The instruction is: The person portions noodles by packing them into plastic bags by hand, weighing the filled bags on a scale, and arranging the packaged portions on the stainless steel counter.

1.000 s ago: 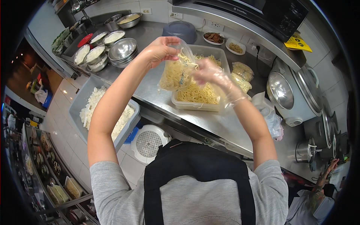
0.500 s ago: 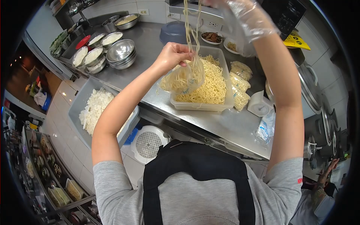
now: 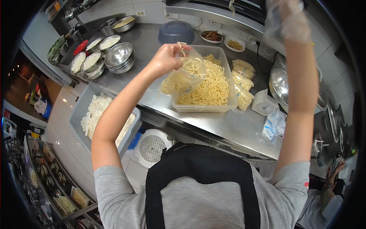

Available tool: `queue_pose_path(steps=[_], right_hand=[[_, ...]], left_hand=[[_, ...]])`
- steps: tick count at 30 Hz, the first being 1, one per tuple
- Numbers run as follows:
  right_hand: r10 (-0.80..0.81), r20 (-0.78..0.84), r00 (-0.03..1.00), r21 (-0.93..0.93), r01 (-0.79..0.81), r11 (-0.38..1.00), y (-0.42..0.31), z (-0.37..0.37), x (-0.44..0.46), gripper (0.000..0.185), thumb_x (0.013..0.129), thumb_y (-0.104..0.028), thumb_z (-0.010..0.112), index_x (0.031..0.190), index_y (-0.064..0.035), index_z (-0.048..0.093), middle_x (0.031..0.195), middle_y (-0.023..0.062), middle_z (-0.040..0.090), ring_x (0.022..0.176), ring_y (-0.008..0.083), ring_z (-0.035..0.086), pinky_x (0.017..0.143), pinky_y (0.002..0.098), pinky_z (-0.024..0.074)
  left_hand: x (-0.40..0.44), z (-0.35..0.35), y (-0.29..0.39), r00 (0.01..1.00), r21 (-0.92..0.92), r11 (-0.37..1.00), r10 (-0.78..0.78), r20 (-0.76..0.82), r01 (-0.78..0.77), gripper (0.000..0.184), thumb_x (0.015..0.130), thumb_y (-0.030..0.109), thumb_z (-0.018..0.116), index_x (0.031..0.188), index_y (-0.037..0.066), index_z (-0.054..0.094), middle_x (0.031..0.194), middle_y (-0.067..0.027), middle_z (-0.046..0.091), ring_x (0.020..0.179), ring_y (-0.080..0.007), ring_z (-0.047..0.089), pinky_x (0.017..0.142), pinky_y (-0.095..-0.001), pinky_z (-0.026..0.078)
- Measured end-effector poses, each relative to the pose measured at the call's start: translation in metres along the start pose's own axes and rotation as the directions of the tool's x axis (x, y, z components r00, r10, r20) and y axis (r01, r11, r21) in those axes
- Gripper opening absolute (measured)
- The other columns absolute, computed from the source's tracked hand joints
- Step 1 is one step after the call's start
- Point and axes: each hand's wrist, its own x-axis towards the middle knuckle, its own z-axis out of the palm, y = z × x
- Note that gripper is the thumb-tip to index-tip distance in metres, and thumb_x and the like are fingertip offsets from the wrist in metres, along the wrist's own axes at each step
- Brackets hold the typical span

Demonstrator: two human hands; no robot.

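- Beside the near edge of the counter [image 3: 219, 126], on the left, a grey bin [image 3: 136, 128] of rice [image 3: 95, 110] is seen.
- The mouth of a clear bag [image 3: 175, 84] of noodles is pinched by the left hand [image 3: 167, 60]; the bag is held over the left side of an open tub [image 3: 204, 109] heaped with noodles [image 3: 215, 89].
- Strands drawn taut above the bag a moment ago are now slack at its mouth; its weight seems borne by the left hand alone.
- The gloved right hand [image 3: 292, 23] has been swung farther right, well apart; its grip cannot be told through blur.
- Near the far edge, a lid [image 3: 175, 33] is set.
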Motion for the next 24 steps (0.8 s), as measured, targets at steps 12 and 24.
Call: queue_pose_path(steps=[12,24], right_hand=[[0.54,0.17,0.824,-0.141,-0.522,0.841,0.063,0.109,-0.216,0.057,0.077,-0.031,0.067,0.122,-0.0017,0.048,0.114,0.0172,0.054,0.079,0.0172,0.062,0.059,0.0266,0.053],[0.47,-0.135,0.872,-0.067,-0.482,0.874,-0.009,-0.003,-0.225,0.03,0.077,-0.018,0.064,0.099,0.0011,0.058,0.088,0.0098,0.063,0.074,0.0162,0.061,0.065,0.0288,0.0501]], left_hand=[[0.024,-0.004,0.08,0.997,0.031,0.999,0.016,0.077,-0.019,0.057,0.06,-0.011,0.045,0.114,0.001,0.057,0.11,-0.0114,0.06,0.106,-0.02,0.057,0.068,-0.0227,0.046],[0.05,0.1,0.122,0.866,0.339,0.824,0.318,0.387,-0.454,0.039,0.064,-0.009,0.055,0.102,-0.003,0.061,0.095,-0.0178,0.065,0.09,-0.0269,0.063,0.075,-0.0333,0.048]])
